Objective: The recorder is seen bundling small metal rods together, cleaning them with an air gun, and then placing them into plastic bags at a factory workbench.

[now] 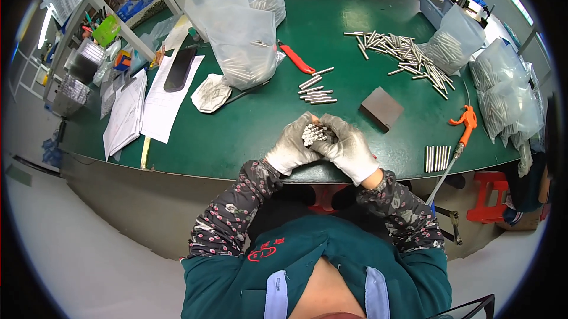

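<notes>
Now cupping a rod bundle (313, 135) between left hand (292, 145) and right hand (350, 144), both curled closely round it, right at the near edge of the green table (248, 135). Showing just round, bright ends here, with the lengths lost behind pale, wrinkled gloves (355, 159). Impossible to count. Moving on to loose rods (323, 102) just beyond, slim, straight and shiny. Over right, lying crosswise in a tangled pile (408, 55), reaching to a cloudy bag (454, 32). Blurring to grey streaks inside that soft plastic. Nearer, lining up side by side in a short row (437, 158). Short of the pile, coming upon a dark block (381, 106), flat-faced, square-cornered. Up left, spotting a phone (180, 70), black, glossy, hiding part of a paper sheet (163, 113).
</notes>
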`<state>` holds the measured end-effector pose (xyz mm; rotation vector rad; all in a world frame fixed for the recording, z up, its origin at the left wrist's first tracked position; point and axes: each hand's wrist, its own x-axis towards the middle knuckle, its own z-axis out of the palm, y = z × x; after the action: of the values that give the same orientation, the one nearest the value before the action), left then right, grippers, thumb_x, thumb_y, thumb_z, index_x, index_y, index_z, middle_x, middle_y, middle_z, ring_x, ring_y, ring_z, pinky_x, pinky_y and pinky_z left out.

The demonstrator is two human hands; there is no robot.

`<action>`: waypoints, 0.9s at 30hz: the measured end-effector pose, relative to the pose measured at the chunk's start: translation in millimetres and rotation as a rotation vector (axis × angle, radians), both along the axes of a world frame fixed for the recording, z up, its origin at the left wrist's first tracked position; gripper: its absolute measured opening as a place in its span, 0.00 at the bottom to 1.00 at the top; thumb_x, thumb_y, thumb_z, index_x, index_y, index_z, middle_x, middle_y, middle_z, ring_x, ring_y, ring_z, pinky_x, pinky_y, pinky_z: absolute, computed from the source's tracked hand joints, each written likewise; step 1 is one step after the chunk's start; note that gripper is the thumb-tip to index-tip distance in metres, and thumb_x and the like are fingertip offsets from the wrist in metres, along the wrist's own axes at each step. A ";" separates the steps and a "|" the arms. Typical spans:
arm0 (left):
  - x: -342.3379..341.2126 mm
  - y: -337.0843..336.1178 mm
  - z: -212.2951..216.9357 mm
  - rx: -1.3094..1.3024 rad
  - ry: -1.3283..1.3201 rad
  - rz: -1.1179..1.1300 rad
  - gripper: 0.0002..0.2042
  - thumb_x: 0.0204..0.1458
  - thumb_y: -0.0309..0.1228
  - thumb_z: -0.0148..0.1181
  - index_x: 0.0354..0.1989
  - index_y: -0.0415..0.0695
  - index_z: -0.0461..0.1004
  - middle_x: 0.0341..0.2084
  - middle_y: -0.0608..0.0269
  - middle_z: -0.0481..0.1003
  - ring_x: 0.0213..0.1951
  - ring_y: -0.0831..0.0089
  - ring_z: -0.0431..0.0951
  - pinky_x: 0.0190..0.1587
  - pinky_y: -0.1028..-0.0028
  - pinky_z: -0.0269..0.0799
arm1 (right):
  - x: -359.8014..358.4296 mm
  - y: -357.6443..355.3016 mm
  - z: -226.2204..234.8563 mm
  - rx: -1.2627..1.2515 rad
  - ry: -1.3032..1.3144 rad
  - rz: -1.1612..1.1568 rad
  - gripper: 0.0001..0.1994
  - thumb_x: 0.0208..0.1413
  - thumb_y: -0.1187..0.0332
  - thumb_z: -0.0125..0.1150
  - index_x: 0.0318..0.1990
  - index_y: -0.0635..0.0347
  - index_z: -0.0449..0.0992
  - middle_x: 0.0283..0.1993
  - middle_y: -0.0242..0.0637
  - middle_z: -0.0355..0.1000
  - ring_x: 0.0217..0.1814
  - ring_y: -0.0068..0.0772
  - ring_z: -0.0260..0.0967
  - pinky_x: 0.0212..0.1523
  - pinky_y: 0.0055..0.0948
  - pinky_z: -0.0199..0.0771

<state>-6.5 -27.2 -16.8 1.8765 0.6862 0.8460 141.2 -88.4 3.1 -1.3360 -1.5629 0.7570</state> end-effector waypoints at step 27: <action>-5.8 -2.5 -0.7 0.268 0.085 0.166 0.39 0.23 0.33 0.73 0.50 0.40 0.63 0.35 0.59 0.71 0.40 0.60 0.72 0.46 0.66 0.68 | -3.0 5.7 -0.5 -0.187 0.139 0.053 0.24 0.46 0.61 0.65 0.50 0.62 0.69 0.44 0.42 0.73 0.44 0.34 0.73 0.44 0.27 0.72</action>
<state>-12.3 -29.7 -17.4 2.1264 0.8233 1.0090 138.2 -82.7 2.6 -1.3489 -1.4495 1.0285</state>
